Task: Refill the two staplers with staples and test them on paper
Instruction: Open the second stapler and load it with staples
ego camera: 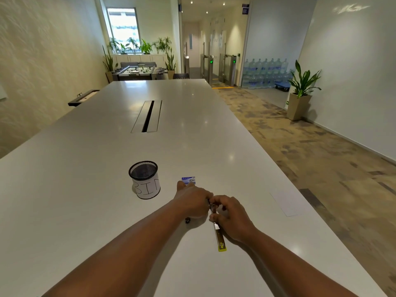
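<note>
A stapler (218, 234) lies swung open on the white table (85, 189), its long metal staple channel pointing toward me with a yellow end nearest me. My left hand (192, 202) grips the far end of the stapler. My right hand (231, 217) pinches the channel near its middle, fingers curled over it. A small dark piece (188, 220) shows just under my left hand; what it is cannot be told. A small blue staple box (188, 180) sits just beyond my left hand. A white paper sheet (284, 203) lies at the right table edge.
A black mesh cup (144, 182) with a white label reading BIN stands left of my hands. A cable slot (147, 115) runs along the table's middle. The table's right edge drops to patterned carpet, where a potted plant (301, 91) stands.
</note>
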`<state>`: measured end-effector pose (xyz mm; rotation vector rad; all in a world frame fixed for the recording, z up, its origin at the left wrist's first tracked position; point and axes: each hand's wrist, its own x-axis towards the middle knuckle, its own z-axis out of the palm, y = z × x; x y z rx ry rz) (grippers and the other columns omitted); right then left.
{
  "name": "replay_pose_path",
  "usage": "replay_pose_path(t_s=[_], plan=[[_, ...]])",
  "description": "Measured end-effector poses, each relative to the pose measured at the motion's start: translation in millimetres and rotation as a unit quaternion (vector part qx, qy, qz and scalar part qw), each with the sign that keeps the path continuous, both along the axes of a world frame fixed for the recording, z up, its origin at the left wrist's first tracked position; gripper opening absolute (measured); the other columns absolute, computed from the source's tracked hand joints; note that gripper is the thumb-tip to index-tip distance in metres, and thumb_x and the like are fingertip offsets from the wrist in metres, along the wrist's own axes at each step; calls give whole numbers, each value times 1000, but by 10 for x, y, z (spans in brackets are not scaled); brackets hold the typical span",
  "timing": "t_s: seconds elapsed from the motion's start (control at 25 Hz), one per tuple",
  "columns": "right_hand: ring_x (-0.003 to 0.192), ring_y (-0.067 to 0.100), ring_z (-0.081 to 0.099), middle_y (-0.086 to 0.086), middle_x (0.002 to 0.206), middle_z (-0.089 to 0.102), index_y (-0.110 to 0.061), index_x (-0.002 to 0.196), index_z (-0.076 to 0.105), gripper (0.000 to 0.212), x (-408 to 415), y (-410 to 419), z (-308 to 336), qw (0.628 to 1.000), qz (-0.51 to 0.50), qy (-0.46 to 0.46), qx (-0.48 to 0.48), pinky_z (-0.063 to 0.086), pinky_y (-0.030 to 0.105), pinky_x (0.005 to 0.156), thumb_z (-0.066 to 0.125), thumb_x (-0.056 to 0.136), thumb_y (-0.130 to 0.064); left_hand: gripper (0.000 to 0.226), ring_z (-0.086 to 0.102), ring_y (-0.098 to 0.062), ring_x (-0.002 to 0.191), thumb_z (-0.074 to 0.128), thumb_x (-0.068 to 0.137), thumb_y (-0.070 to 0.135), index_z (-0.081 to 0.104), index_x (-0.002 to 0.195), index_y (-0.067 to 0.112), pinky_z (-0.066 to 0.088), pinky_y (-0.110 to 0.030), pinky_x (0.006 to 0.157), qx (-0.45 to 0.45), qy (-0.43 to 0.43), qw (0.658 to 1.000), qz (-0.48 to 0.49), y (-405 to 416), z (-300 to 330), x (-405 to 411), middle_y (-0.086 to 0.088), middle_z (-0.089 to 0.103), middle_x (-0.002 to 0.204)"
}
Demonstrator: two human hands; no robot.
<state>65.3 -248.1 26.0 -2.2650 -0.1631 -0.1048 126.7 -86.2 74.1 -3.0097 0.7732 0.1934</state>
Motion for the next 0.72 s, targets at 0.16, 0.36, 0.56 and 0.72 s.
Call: replay_pose_path(t_s=[0.16, 0.36, 0.56, 0.72], plan=[[102, 4, 59, -26, 105, 64, -42, 116, 61, 43, -28, -29, -37, 999, 4, -18, 37, 53, 39, 90, 74, 75, -36, 33, 49, -24, 111, 46, 91, 25, 63, 117, 37, 20, -42, 81, -32, 23, 999, 15, 2, -18, -1, 11, 69, 101], [102, 22, 65, -4, 107, 66, -30, 119, 63, 40, 102, -45, 17, 978, -54, 18, 200, 56, 41, 91, 70, 80, -38, 42, 57, -19, 123, 46, 94, 17, 63, 129, 33, 31, -37, 99, -182, 67, 979, 68, 37, -73, 122, 9, 69, 127], [94, 16, 67, 1, 102, 72, -15, 116, 69, 19, 417, -87, 92, 979, -73, 54, 181, 49, 13, 77, 62, 98, -15, 45, 60, -15, 115, 52, 94, 1, 63, 134, 17, 42, -13, 97, -404, 36, 896, 182, 259, -55, 434, -9, 52, 142], [99, 23, 70, 8, 104, 75, -11, 112, 72, 19, 746, -53, 103, 984, -74, 48, 156, 50, 17, 82, 60, 98, -9, 46, 55, -27, 125, 68, 92, 15, 61, 138, 15, 40, -23, 100, -362, 44, 901, 235, 456, -188, 705, -13, 46, 143]])
